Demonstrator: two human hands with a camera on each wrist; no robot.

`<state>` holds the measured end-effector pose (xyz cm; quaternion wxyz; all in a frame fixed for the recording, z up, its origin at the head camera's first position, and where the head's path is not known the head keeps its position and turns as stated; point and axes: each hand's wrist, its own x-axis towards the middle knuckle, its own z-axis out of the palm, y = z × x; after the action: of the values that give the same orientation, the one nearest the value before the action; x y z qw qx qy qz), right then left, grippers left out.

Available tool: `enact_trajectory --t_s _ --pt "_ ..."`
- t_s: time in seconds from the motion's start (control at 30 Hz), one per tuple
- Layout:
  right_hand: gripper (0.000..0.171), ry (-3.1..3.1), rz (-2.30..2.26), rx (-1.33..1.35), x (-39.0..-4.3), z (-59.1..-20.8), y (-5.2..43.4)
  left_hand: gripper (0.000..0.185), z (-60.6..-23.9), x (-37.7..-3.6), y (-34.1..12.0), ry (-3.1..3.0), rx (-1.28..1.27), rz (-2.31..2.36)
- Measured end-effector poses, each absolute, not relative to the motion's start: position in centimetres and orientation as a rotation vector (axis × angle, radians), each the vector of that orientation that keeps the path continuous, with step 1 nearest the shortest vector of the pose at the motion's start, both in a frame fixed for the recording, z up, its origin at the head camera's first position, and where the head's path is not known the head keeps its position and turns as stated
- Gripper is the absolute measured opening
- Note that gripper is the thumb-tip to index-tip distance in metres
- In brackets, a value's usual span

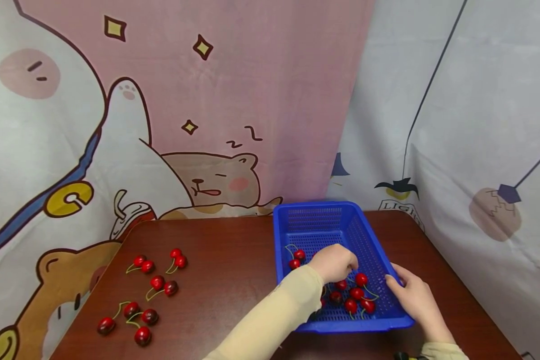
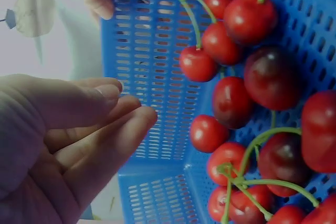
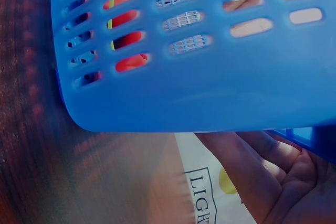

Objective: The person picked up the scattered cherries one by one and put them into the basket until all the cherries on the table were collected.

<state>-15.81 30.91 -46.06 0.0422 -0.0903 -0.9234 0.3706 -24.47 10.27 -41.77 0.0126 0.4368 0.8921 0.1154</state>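
Observation:
My left hand (image 1: 334,262) hovers inside the blue plastic basket (image 1: 374,235), above a group of cherries (image 1: 356,293) with green stems. In the left wrist view its fingers (image 2: 113,140) extend loosely beside the thumb, with nothing between them. The cherries below are bright red and dark red, some joined in pairs by their stems. At the basket's right side, my right hand (image 1: 416,297) grips the rim, thumb on the inner side. The right wrist view catches that hand (image 3: 283,177) under the rim, partly hidden by the basket wall (image 3: 210,98).
On the left of the brown table (image 1: 220,270) lie several more cherries (image 1: 142,335) in stemmed pairs. A printed curtain (image 1: 288,100) hangs behind the table and along its sides. A small dark object (image 1: 402,356) shows at the bottom edge by the right sleeve.

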Motion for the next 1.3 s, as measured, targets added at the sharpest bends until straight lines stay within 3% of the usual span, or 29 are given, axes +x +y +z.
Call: enact_trajectory --t_s 0.3,0.77,1.3 --pt "0.055 -2.846 1.141 -0.285 -15.9 -46.0 30.9 0.020 -39.2 -24.3 8.4 2.756 1.384 0.628" --pt "0.056 -2.866 1.106 -0.277 -16.0 -45.9 31.0 0.031 -35.6 -24.1 2.3 2.803 1.247 1.106" --pt "0.055 -2.866 1.095 -0.265 -15.9 -45.9 31.0 0.041 -36.1 -25.7 -5.6 2.956 1.059 1.600"
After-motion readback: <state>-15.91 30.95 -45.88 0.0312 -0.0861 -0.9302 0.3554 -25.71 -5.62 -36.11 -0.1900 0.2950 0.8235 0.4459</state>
